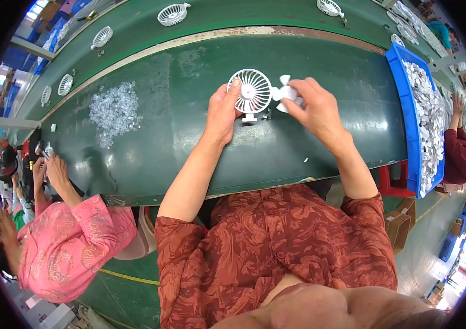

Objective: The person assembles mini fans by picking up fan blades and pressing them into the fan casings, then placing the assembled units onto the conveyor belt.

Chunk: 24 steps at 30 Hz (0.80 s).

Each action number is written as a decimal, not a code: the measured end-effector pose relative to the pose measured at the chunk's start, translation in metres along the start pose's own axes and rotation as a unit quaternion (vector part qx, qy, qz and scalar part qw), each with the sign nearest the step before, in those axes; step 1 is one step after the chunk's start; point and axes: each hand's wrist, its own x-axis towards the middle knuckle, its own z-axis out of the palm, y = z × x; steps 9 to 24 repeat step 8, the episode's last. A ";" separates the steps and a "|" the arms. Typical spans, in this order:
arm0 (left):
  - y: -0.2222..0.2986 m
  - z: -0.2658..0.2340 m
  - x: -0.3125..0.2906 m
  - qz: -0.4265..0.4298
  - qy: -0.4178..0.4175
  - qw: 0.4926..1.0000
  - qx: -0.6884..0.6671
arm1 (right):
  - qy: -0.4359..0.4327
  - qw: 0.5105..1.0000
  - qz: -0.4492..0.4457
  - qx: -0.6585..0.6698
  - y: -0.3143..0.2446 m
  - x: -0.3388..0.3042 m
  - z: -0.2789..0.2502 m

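Observation:
My left hand [223,112] is closed around the left rim of a round white fan housing [255,82], its thumb lying over the front ribs. A short white mount and a small dark piece show at the bottom of the housing. My right hand [319,107] pinches a white fan blade [284,94] with several rounded lobes, just right of the housing. From this angle I cannot tell whether the blade touches the housing's rim. Both are held above the green work surface [189,137].
A heap of small clear plastic pieces [115,114] lies to the left. At the right stands a blue tray [415,142] full of white blades. Beyond the ledge, more fan housings [172,15] lie on a green belt. A co-worker in a pink top [74,241] sits at the left.

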 end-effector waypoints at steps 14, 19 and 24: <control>-0.007 0.002 -0.004 0.053 -0.015 0.993 0.105 | -0.039 0.992 -0.109 -0.046 -0.024 0.016 0.041; -0.007 0.002 -0.004 0.053 -0.015 0.993 0.105 | -0.039 0.992 -0.109 -0.046 -0.024 0.016 0.041; -0.007 0.002 -0.004 0.053 -0.015 0.993 0.105 | -0.039 0.992 -0.109 -0.046 -0.024 0.016 0.041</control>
